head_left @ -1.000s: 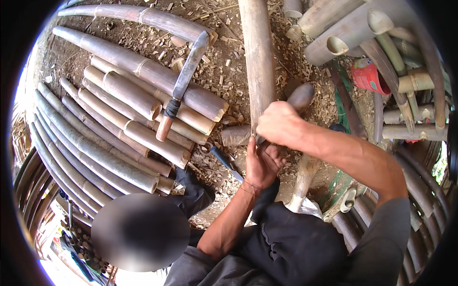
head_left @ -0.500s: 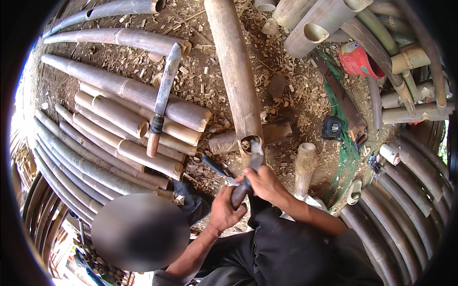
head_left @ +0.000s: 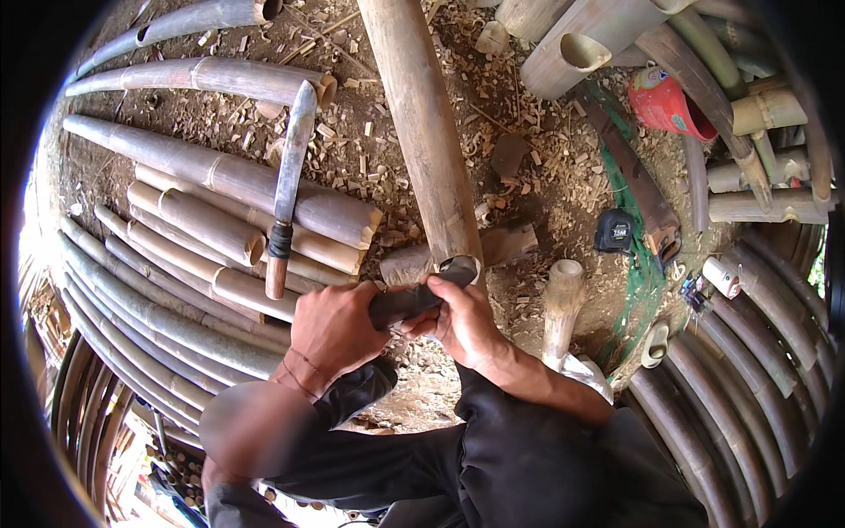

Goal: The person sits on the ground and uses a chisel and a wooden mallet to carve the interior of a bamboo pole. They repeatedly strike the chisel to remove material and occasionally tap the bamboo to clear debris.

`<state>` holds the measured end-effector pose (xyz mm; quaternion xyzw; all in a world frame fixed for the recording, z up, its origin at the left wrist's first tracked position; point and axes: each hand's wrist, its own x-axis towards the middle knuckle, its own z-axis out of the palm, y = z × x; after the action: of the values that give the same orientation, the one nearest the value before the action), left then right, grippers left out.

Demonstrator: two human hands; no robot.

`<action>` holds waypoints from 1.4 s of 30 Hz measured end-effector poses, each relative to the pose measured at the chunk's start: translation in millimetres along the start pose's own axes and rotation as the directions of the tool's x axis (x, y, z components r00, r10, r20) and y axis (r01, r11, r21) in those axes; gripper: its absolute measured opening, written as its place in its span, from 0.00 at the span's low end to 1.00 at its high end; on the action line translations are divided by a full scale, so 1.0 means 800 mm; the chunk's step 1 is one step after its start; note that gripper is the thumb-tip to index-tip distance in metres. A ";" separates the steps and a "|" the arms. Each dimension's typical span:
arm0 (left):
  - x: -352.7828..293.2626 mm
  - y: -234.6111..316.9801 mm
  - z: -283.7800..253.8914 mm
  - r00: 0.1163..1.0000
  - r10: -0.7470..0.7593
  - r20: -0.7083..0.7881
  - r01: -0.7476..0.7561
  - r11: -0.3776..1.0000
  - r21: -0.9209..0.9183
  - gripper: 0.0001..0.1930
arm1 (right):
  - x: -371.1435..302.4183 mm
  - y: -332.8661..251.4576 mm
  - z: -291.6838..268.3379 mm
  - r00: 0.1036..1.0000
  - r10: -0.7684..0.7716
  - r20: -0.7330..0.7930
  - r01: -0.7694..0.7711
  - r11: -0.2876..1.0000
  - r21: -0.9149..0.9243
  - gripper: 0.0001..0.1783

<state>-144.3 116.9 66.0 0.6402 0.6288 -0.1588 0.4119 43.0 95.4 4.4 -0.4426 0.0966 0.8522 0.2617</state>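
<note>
My left hand [head_left: 333, 333] is closed round the rear of a thick dark tool handle [head_left: 407, 305]. Closer to the bamboo, my right hand [head_left: 465, 324] grips the same tool, thumb along its top. The tool's front end meets the open mouth of a long bamboo pole [head_left: 433, 132], which points toward me; its blade is hidden there. A short log [head_left: 510, 244] lies crosswise under the pole's near end. A blurred patch covers part of my left forearm.
A long knife [head_left: 294, 163] lies across cut bamboo lengths [head_left: 211, 224] at left. To the right are an upright bamboo piece [head_left: 562, 308], a tape measure [head_left: 613, 231], a handsaw [head_left: 638, 176] and a red container [head_left: 671, 107]. Wood chips litter the ground.
My left hand has moved up and left, swinging the tool's handle from steep to nearly level. My right hand has turned round the handle. The small dark-handled knife beside my hands is now hidden.
</note>
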 end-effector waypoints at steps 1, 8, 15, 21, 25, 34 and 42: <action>0.006 0.011 -0.013 1.000 0.010 0.030 -0.012 0.998 0.065 0.10 | -0.004 -0.004 -0.001 1.000 0.010 0.006 -0.010 0.996 0.090 0.16; 0.069 0.134 -0.074 0.938 0.266 0.223 -0.346 0.768 0.539 0.04 | -0.018 -0.018 -0.029 1.000 -0.030 -0.001 0.026 0.837 0.546 0.18; 0.041 0.054 -0.076 0.897 0.278 0.345 -0.420 0.780 0.464 0.05 | -0.020 0.023 -0.055 0.951 0.196 0.239 -0.288 0.843 0.454 0.17; 0.012 -0.055 0.033 0.932 0.235 0.275 -0.229 0.972 -0.056 0.14 | -0.026 0.024 -0.053 0.940 0.339 -0.030 -0.335 0.937 0.098 0.18; -0.044 -0.032 0.130 0.989 0.051 0.138 -0.005 0.949 -0.315 0.17 | -0.043 0.015 -0.038 0.944 0.167 -0.285 -0.256 0.916 -0.310 0.12; -0.060 0.149 0.233 0.950 -0.233 0.207 0.299 0.502 -0.811 0.31 | -0.041 -0.005 -0.068 0.877 -0.395 -0.274 -0.209 0.201 -0.957 0.22; -0.055 0.006 0.057 0.968 0.251 0.021 -0.245 0.915 0.320 0.09 | -0.023 0.054 -0.073 0.965 0.230 0.128 -0.243 0.965 0.099 0.14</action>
<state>-132.3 54.2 71.6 0.7746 0.5125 -0.1988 0.3127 70.1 29.3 -18.3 -0.3625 0.1819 0.8945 0.1881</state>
